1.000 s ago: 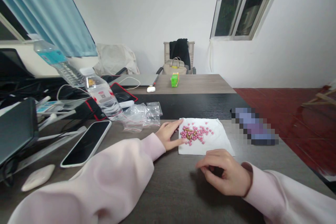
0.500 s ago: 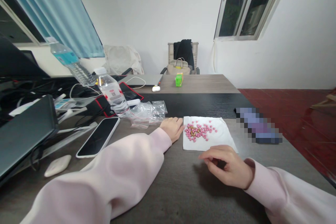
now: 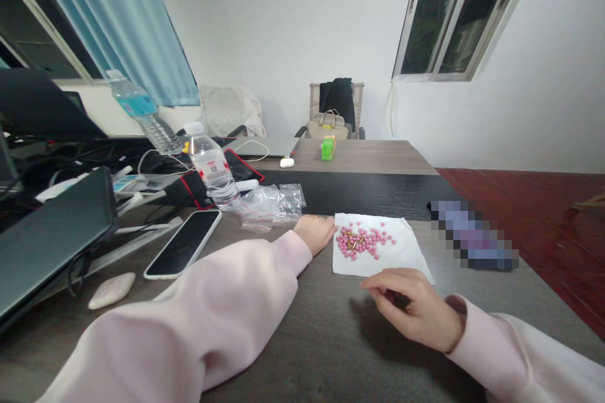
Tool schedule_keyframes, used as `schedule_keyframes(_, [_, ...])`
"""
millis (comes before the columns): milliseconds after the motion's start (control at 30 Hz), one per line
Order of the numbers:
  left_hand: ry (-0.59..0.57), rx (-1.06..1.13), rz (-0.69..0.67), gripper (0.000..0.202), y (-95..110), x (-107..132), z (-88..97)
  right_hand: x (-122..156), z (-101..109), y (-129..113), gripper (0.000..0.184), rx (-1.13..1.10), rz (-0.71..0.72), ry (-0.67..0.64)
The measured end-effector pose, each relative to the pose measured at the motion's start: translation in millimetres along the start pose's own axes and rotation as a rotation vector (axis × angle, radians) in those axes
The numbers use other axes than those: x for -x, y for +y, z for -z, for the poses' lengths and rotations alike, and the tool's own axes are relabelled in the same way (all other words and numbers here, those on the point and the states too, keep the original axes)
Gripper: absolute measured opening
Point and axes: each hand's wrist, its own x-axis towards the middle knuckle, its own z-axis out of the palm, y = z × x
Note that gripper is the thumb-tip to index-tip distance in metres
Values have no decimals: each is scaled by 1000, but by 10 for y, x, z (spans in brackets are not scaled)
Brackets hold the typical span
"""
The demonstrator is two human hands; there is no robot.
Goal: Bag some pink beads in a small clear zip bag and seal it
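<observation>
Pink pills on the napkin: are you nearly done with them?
Done so far: the pink tablets and golden capsules lie in a loose pile on a white paper napkin. In hand: nothing clearly held; the left hand rests at the napkin's edge, and the right hand curls just off it. Left: all still sit out, with clear plastic bags nearby.

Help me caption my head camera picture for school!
Left hand and right hand beside a white napkin holding pink pills and gold capsules.

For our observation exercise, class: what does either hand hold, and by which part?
Nothing visibly: the left hand lies at the edge of the tissue; the right hand curls near it, its palm hidden, so that stays uncertain.
</observation>
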Motion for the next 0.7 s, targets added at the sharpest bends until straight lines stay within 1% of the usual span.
schedule_keyframes(100, [8, 33, 37, 38, 16, 2, 28, -9, -10, -30, 19, -18, -9, 36])
schedule_keyframes(233, [75, 131, 67, 38, 38, -46, 54, -52, -13, -85, 18, -47, -1, 84])
schedule_keyframes(300, [95, 180, 35, 35, 48, -82, 52, -69, -18, -96, 20, -59, -7, 79])
schedule_keyframes(433, [91, 242, -57, 27, 58, -121, 26, -75, -36, -92, 22, -75, -32, 43])
schedule_keyframes(700, [86, 359, -123, 24, 18, -140, -75, -69, -48, -77, 21, -85, -39, 22])
